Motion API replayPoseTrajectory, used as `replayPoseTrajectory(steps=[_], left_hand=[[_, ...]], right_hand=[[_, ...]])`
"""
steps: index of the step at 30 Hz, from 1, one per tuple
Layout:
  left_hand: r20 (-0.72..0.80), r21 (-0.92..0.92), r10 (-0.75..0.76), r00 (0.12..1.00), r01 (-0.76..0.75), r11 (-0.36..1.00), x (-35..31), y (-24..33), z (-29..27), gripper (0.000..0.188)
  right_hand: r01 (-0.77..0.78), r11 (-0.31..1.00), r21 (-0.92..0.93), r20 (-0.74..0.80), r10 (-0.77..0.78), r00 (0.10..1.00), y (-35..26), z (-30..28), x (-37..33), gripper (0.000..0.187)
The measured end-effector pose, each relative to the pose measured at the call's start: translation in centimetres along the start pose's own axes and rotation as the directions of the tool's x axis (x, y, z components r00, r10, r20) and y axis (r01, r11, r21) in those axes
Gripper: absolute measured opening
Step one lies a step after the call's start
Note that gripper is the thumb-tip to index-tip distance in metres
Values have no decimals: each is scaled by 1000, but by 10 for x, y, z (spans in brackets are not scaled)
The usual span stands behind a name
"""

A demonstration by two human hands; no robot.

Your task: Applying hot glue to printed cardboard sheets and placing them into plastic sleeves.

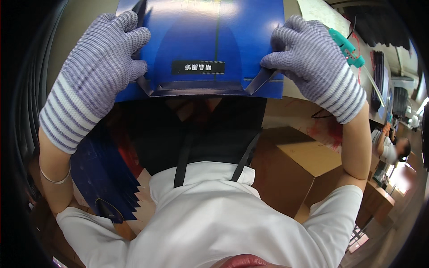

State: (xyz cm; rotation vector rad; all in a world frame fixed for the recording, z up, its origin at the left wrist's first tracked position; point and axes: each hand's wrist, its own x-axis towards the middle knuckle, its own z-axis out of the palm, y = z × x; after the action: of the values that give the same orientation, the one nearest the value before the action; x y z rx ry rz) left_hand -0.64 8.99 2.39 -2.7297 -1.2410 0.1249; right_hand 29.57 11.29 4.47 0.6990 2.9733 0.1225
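Note:
A blue glossy paper bag (187, 33) lies flat on the work table in front of me, a black label with light lettering near its near edge. Along that edge runs a dark ribbon handle (196, 88), its two ends rising toward my thumbs. My left hand (100, 62), in a grey-and-white striped knit glove, has curled fingers at the bag's left side and its thumb over one end of the ribbon. At the right side, my right hand (308, 60), gloved alike, pinches the ribbon's other end. The fingertips of both hands are partly hidden.
A teal glue gun (346, 47) lies on the table beyond my right wrist. Below the table edge stand a cardboard box (290, 165) at right and a stack of dark blue bags (105, 174) at left. Another person (393, 149) is at far right.

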Motion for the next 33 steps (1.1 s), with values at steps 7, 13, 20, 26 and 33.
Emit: replayPoseTrajectory(steps=[7, 13, 20, 26, 33], left_hand=[[-139, -379, 12, 990, -65, 923, -5, 4, 3, 26], [-197, -710, -380, 904, 135, 691, 0, 18, 15, 43], [-171, -415, -442, 880, 342, 843, 23, 34, 17, 23], [-342, -392, -386, 857, 244, 887, 42, 30, 27, 19], [183, -211, -269, 946, 305, 929, 98, 14, 19, 39]], right_hand=[[-380, 876, 298, -184, 443, 877, -24, 16, -6, 30], [-571, 495, 655, -102, 806, 583, -51, 32, 4, 30], [-669, 475, 571, -79, 843, 532, -52, 37, 40, 31], [-611, 623, 490, -111, 739, 664, -45, 41, 47, 28], [-622, 781, 53, -34, 624, 781, -19, 27, 92, 24]])
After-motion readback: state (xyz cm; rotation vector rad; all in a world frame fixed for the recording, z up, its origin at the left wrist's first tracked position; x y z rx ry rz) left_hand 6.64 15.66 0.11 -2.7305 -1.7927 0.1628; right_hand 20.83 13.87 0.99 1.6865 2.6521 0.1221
